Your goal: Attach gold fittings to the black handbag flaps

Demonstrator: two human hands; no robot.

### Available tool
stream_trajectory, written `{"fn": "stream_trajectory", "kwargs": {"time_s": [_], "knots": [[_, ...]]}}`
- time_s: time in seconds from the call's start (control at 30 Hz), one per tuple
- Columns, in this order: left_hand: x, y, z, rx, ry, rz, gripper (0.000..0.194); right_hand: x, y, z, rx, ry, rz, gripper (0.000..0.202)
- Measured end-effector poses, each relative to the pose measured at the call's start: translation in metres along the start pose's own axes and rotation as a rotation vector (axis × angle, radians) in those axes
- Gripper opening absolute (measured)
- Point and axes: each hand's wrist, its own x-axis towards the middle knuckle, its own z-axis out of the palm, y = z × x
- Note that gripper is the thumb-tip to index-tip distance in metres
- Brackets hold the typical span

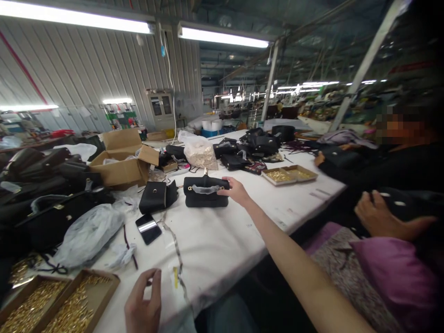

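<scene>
- the left hand (144, 303) hovers low at the near edge of the white bench (215, 245), palm turned inward, fingers loosely curled and apart, thumb raised; it holds nothing.
- just left of it sit two cardboard trays of gold fittings (52, 305), touching side by side.
- beyond that hand a clear tape strip (176, 259) trails across the bench, and a dark phone (148, 228) lies flat near a crumpled plastic bag (86, 236).
- the right arm stretches long and nearly straight across the bench, forearm bare, wrist level.
- the right hand (236, 190) is closed on the right end of a small black handbag (205, 191), thumb on top, fingers wrapped at its side.
- that handbag stands upright mid-bench, its handle wrapped in clear film; a second black bag (157, 196) sits just to its left, apart from it.
- farther off: an open cardboard box (121, 162), a bag of pale pieces (199, 155), more black bags, and two small trays of gold parts (289, 175).
- at the right, another person's hand (381, 215) rests on dark material.
</scene>
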Motion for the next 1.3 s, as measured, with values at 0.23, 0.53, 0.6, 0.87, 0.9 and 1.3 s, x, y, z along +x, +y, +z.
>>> {"fn": "stream_trajectory", "kwargs": {"time_s": [0.23, 0.53, 0.6, 0.87, 0.9, 1.3], "knots": [[0.013, 0.089, 0.031, -0.363, -0.362, -0.123, 0.062, -0.122, -0.063, 0.023, -0.180, 0.045, -0.425, 0.074], [-0.005, 0.152, 0.061, -0.910, -0.678, -0.529, 0.088, -0.271, -0.069, 0.017, -0.349, -0.117, -0.905, 0.040], [-0.008, 0.161, 0.068, -0.868, -0.673, -0.537, 0.084, -0.275, -0.077, 0.004, -0.434, -0.198, -0.909, 0.033], [-0.035, 0.164, 0.099, -0.830, -0.609, -0.665, 0.081, -0.272, -0.096, -0.043, -0.360, -0.562, -0.799, 0.023], [-0.038, 0.161, 0.101, -0.844, -0.581, -0.696, 0.078, -0.273, -0.096, -0.048, -0.274, -0.560, -0.742, 0.023], [-0.062, 0.168, 0.115, -0.833, -0.556, -0.772, 0.065, -0.220, -0.112, -0.068, -0.943, -0.315, 0.024, 0.017]]}}
